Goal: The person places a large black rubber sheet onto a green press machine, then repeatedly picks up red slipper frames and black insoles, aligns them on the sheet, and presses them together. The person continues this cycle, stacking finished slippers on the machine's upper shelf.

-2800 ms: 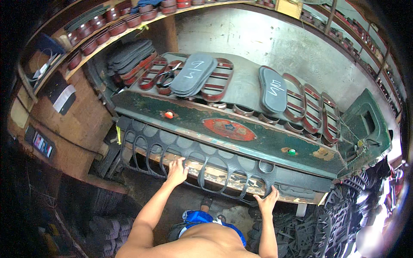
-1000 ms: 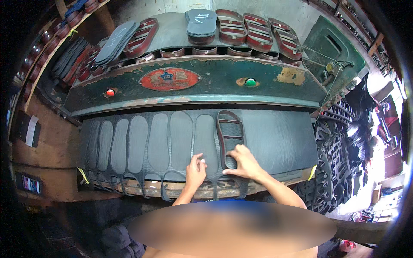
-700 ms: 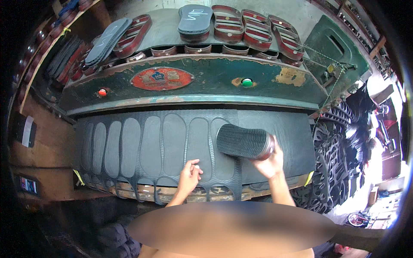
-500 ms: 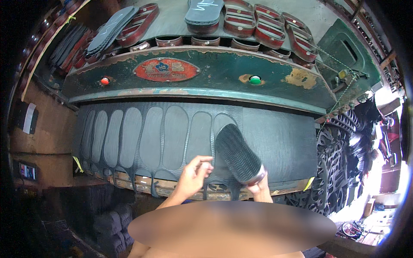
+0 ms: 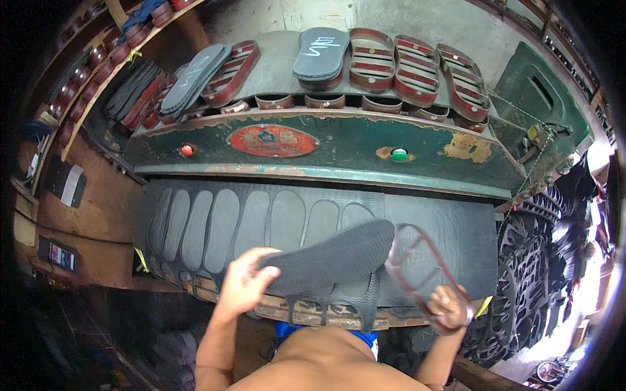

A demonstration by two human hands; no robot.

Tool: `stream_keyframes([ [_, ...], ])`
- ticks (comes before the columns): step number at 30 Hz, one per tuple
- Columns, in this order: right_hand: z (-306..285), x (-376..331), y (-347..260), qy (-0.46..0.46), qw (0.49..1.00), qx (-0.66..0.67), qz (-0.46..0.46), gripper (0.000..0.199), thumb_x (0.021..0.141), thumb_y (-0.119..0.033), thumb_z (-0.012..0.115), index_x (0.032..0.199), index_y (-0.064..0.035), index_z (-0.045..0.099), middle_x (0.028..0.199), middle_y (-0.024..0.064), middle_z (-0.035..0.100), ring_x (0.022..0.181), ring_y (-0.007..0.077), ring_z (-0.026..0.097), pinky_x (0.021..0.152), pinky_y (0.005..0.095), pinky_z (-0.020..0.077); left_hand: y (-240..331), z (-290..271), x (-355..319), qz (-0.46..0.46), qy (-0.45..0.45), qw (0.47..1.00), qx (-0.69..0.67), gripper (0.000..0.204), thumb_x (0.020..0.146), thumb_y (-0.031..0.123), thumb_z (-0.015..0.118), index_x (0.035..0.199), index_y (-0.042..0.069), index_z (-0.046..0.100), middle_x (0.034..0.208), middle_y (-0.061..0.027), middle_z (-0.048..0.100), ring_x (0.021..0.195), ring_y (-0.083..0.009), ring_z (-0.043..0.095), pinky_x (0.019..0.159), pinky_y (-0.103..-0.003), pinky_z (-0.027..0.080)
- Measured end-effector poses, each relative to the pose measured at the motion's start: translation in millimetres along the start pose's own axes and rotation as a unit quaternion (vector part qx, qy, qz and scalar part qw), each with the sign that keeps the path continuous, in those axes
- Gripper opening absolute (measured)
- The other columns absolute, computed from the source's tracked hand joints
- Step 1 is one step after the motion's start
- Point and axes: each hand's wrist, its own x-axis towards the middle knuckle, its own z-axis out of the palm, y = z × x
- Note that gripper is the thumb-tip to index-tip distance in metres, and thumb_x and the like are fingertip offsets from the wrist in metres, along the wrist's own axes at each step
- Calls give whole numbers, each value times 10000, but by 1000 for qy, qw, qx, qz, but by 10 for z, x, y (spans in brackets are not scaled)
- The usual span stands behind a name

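My left hand (image 5: 244, 287) pinches one end of a dark grey, ribbed shoe sole (image 5: 332, 257), which reaches across to the right, raised over the work surface. With my right hand (image 5: 447, 309) I grip the near end of a red, sole-shaped cutting die (image 5: 433, 244), blurred by motion. Bars cross the die, and grey sheet shows through it. Below both lies dark rubber sheeting: a row of sole-shaped outlines (image 5: 225, 228) marks its left part, and a plain grey sheet (image 5: 469, 241) covers the right.
A green press beam (image 5: 352, 140) with a red button (image 5: 188, 150) and a green button (image 5: 399, 154) spans the far side. On it rest several red dies (image 5: 417, 72) and stacked grey soles (image 5: 321, 55). Cut-out rubber scraps (image 5: 521, 254) hang at the right.
The sole, earlier held with the die in my right hand, is now apart from it in my left hand. My right hand has moved right with the die. The view has shifted.
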Motion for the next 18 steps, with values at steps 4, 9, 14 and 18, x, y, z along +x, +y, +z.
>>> stream_keyframes([
  [4,-345,-193,-484,50,869,-476,-122,371,779,-127,846,752,-97,478,665,-36,373,600,84,356,517,290,301,-785,-339,-13,-155,30,968,-193,407,1005,118,653,1363,5,495,1138,-99,698,1019,-181,683,830,-360,609],
  [9,-491,88,-161,268,720,-636,-75,272,805,-48,805,765,37,550,640,88,522,623,190,434,587,421,416,-1780,-83,-194,-313,119,935,-117,431,1023,110,627,1352,-1,371,1270,-185,585,1088,-300,661,818,-540,652],
  [14,-568,190,148,275,635,-719,-73,268,769,-100,841,823,68,639,714,238,650,689,426,623,647,490,473,-1756,-61,-219,-265,90,954,-110,416,1038,125,607,1362,3,377,1255,-161,589,1075,-275,671,834,-458,657],
  [18,-560,331,389,240,641,-729,-29,301,767,-180,822,865,66,679,839,289,692,867,485,685,740,526,517,-1556,15,-210,-286,24,950,-121,414,1036,140,620,1358,45,379,1272,-131,568,1129,-251,639,820,-479,656],
])
